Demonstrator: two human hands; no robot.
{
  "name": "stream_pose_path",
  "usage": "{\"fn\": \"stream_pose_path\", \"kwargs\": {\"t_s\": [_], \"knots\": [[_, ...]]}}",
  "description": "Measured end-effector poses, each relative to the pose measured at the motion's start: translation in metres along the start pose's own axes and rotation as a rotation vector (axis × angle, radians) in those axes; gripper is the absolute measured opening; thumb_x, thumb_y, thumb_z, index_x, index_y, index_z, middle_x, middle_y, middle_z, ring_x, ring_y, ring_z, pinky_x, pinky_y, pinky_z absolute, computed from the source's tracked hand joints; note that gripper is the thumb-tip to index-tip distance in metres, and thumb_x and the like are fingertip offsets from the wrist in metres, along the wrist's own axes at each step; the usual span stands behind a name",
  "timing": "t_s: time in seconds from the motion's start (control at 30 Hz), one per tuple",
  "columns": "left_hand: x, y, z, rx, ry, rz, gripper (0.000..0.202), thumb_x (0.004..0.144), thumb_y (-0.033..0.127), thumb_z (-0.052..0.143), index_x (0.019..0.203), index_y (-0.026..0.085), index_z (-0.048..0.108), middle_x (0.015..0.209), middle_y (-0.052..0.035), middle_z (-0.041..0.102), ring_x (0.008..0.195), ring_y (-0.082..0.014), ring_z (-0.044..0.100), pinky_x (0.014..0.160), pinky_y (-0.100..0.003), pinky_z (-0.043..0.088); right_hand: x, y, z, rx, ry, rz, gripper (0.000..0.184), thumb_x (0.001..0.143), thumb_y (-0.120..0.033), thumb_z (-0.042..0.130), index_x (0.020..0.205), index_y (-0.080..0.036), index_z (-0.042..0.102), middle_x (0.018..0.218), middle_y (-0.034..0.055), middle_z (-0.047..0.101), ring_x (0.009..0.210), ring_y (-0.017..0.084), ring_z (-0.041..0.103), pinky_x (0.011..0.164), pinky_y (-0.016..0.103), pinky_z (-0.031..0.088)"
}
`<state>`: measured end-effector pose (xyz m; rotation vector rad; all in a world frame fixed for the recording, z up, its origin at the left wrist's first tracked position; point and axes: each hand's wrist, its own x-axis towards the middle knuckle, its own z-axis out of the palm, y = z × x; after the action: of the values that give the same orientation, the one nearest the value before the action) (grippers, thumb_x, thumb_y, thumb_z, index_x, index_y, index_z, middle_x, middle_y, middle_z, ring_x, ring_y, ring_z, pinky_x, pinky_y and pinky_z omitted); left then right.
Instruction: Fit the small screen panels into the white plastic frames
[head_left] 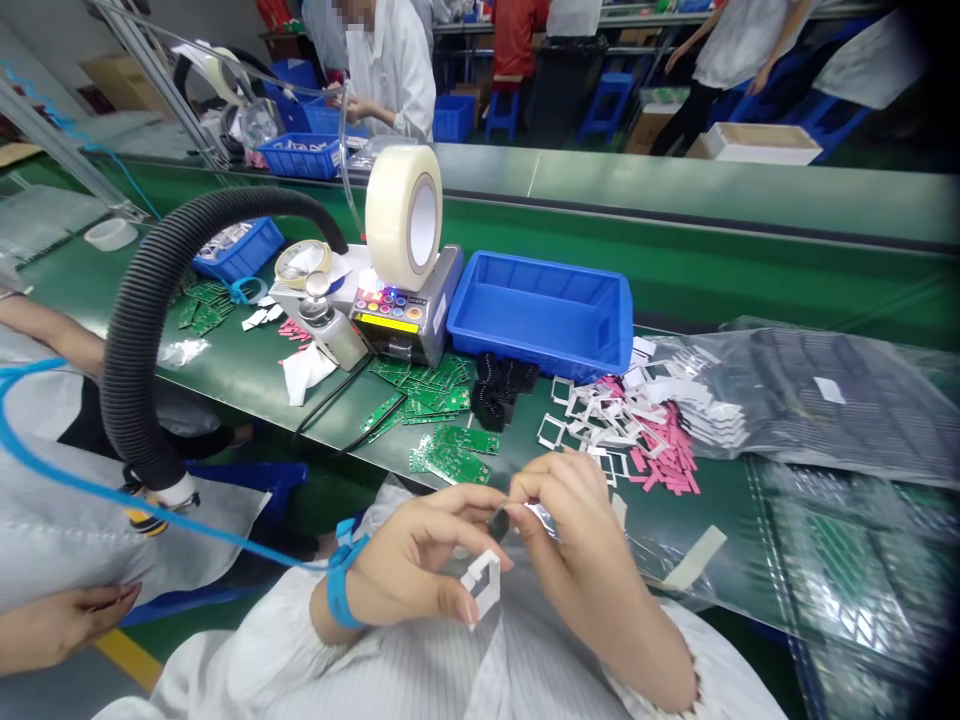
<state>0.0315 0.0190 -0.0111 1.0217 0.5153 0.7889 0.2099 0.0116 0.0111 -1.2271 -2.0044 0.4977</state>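
Observation:
My left hand (416,565), with a blue strap at the wrist, pinches a white square plastic frame (481,585) between its fingertips. My right hand (581,535) grips a small shiny foil piece (541,518) close to a small dark part (499,522). The fingers partly hide both small pieces. Just beyond my hands on the green workbench (330,400) lie green circuit boards (454,458), a loose heap of white frames (600,412), pink strips (667,462) and stacked black parts (496,388).
A tape dispenser (409,310) with a large tape roll (403,215) stands by a blue plastic tray (540,315). A black corrugated hose (131,340) arches at left. A clear plastic bag (825,400) lies at right. A co-worker's hand (67,625) rests at lower left.

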Motion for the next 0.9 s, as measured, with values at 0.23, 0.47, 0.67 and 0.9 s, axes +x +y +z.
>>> {"fn": "stream_pose_path", "kwargs": {"t_s": [0.23,0.47,0.67,0.9], "knots": [[0.005,0.0,-0.006,-0.661,0.216,-0.135,0.034,0.068,0.044,0.071,0.084,0.014,0.074,0.116,-0.0113,0.065,0.113,-0.0273,0.056,0.107,-0.044,0.03,-0.021,0.027,0.006,0.081,-0.094,0.164,0.022,0.094,-0.024,0.034,0.073,-0.021,0.041,0.071,0.0003,0.046,0.067,0.016,0.046,0.062,0.03,0.036],[0.003,0.004,-0.001,-0.796,0.122,-0.222,0.036,0.064,0.043,0.074,0.082,0.013,0.073,0.113,-0.0116,0.068,0.108,-0.0256,0.06,0.107,-0.043,0.031,-0.024,0.052,0.012,0.034,-0.037,0.182,0.014,0.09,-0.028,0.047,0.084,-0.019,0.056,0.078,0.004,0.055,0.071,0.017,0.052,0.062,0.03,0.042],[0.005,0.007,0.006,-0.712,0.066,-0.211,0.035,0.068,0.045,0.07,0.084,0.014,0.073,0.11,-0.0126,0.069,0.108,-0.0273,0.06,0.106,-0.045,0.031,-0.001,0.022,-0.007,0.379,-0.024,0.037,0.035,0.081,-0.038,0.062,0.114,-0.026,0.055,0.1,0.0066,0.056,0.097,0.022,0.054,0.08,0.036,0.047],[0.009,0.002,0.001,-0.665,0.028,-0.187,0.037,0.067,0.044,0.072,0.089,0.015,0.071,0.109,-0.0129,0.069,0.105,-0.0274,0.062,0.098,-0.044,0.04,0.005,0.022,-0.001,0.286,0.132,0.0,0.025,0.08,-0.028,0.061,0.105,-0.026,0.058,0.09,0.0048,0.053,0.084,0.02,0.052,0.071,0.037,0.046]]}}
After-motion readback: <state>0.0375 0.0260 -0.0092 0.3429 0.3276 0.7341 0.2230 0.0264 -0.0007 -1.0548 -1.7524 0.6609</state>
